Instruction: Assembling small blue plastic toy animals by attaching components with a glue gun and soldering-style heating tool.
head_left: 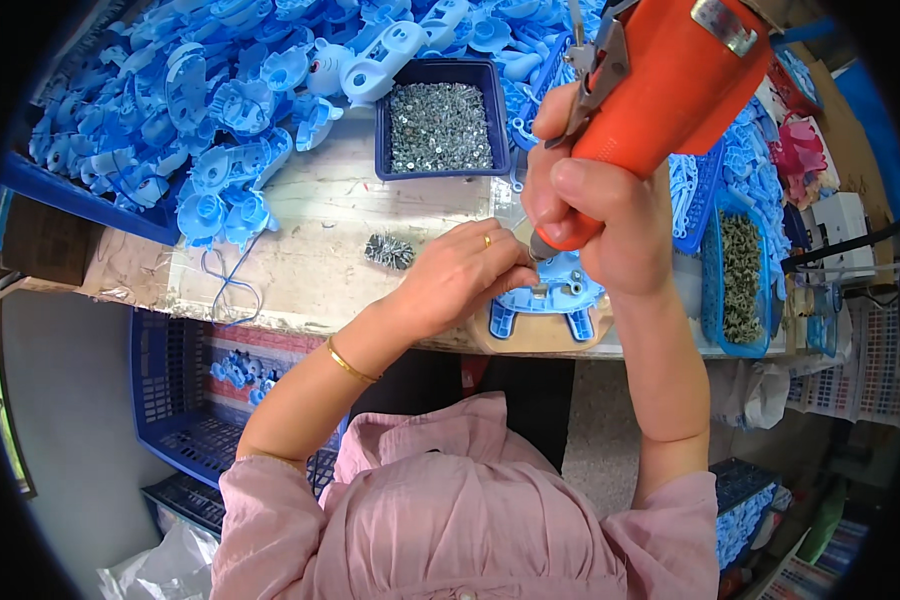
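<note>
My right hand point(600, 205) is wrapped round the body of an orange-red electric screwdriver point(660, 90), whose nose points down to the left. Below that nose lies a light blue plastic toy part point(555, 287) with two stubby legs toward me, on a tan board point(530, 335) at the table's near edge. My left hand point(465, 270) reaches in from the left, fingers closed together at the driver's tip and the part's upper left edge. What its fingertips pinch, if anything, is hidden. Beside that hand sits a small heap of screws point(389, 252) on the table.
A dark blue tray point(443, 174) of small metal screws stands behind my hands. Light blue plastic parts point(220, 110) pile up at the back left. To the right are a blue basket point(742, 340) of fasteners and a white box point(842, 235). A blue crate point(160, 400) stands below left.
</note>
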Tool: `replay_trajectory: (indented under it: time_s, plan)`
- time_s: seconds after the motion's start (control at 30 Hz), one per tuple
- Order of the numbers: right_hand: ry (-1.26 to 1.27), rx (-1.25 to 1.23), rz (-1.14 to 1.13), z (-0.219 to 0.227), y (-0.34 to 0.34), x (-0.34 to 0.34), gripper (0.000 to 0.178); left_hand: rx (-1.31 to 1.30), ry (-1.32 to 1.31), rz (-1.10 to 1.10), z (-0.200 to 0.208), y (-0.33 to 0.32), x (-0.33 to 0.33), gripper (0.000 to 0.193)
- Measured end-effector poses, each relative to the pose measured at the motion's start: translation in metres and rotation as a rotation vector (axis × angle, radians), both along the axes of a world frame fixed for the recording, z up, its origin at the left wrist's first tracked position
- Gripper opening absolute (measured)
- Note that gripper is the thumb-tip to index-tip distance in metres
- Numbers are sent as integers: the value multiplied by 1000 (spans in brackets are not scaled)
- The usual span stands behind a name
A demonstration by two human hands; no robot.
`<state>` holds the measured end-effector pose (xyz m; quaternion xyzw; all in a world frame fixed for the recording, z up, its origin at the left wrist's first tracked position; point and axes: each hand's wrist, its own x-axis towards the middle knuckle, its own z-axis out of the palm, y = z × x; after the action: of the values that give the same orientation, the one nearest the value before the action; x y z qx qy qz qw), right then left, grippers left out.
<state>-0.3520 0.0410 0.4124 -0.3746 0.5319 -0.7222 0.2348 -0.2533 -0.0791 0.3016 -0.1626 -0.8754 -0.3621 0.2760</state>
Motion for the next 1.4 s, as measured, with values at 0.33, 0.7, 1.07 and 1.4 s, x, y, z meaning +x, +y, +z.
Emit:
replay_trajectory:
  time_s: [0.33, 0.7, 1.07, 1.4]
  plan:
    - [-5, 101, 9, -30, 6, 0, 34, -97, -86, 147, -3, 2, 7, 73]
    - [-19, 47, -57, -53, 3, -1, 30, -130, -194, 289, -16, 17, 9, 61]
    - [127, 40, -204, -63, 3, 11, 9, -125, -211, 425, -22, 34, 3, 51]
    - [347, -19, -22, -7, -13, 0, 35, -30, -169, 395, -6, 25, 17, 56]
